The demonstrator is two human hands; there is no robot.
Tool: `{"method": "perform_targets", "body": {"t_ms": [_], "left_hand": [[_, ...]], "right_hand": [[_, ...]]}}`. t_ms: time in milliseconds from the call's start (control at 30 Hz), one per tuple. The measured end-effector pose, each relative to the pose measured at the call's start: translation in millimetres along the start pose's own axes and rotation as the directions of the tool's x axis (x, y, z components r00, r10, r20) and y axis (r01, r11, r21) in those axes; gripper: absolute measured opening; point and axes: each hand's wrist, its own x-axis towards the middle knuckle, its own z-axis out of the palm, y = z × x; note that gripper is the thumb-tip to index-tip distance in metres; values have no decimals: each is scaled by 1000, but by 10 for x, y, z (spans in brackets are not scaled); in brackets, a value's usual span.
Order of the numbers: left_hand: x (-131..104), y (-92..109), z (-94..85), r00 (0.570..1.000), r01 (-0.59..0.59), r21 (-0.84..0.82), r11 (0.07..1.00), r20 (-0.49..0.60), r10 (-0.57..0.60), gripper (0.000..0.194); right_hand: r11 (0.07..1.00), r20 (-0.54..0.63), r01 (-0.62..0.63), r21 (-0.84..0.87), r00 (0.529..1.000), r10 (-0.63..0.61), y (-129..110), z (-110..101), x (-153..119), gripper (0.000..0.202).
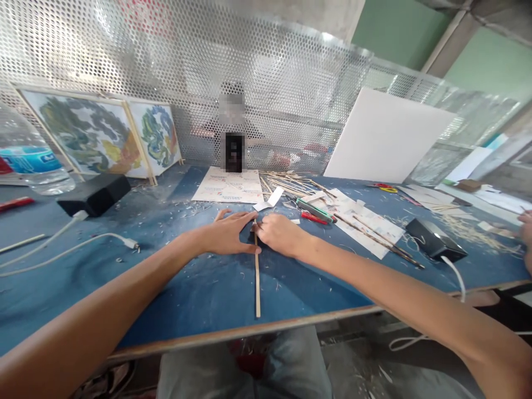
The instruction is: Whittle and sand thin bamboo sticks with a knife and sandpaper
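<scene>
A narrow, pale wooden strip (257, 282) lies on the blue tabletop, pointing from near the front edge up to my hands. My left hand (226, 234) holds it down from the left side, with its thumb and forefinger stretched onto the strip. Close against the strip's far part, my right hand (280, 234) is closed in a pinch. What sits between those fingers is hidden; a small dark patch shows beside them. Just beyond the hands lies a folded piece of white paper (269, 199). A green cutter knife (313, 209) and a red tool (313, 218) rest to the right.
Loose sticks (291, 182) and a printed sheet (228, 185) lie behind. Black boxes with white cables stand left (95, 194) and right (436, 238). Farther off are a water bottle (35, 160), framed paintings (91, 130), a white board (386, 136) and a perforated metal screen (282, 83).
</scene>
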Motion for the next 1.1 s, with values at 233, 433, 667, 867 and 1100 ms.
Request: {"method": "perform_targets", "body": {"t_ms": [233, 433, 667, 867, 1100], "left_hand": [[-25, 20, 0, 999, 18, 37, 999, 40, -19, 123], [-53, 115, -4, 997, 52, 64, 997, 54, -55, 139], [-44, 150, -33, 989, 113, 100, 989, 82, -121, 150], [-66, 172, -37, 981, 133, 108, 985, 127, -147, 145], [-58, 138, -20, 972, 172, 133, 976, 140, -190, 143]], "right_hand": [[995, -13, 101, 0, 995, -101, -332, -194, -327, 29], [997, -17, 75, 2, 997, -75, -280, -156, -304, 27], [1000, 1, 8, 8, 1000, -8, -57, -54, -93, 26], [995, 31, -95, -12, 995, 95, 193, 77, 144, 27], [993, 24, -114, -33, 993, 115, 235, 115, 226, 27]]}}
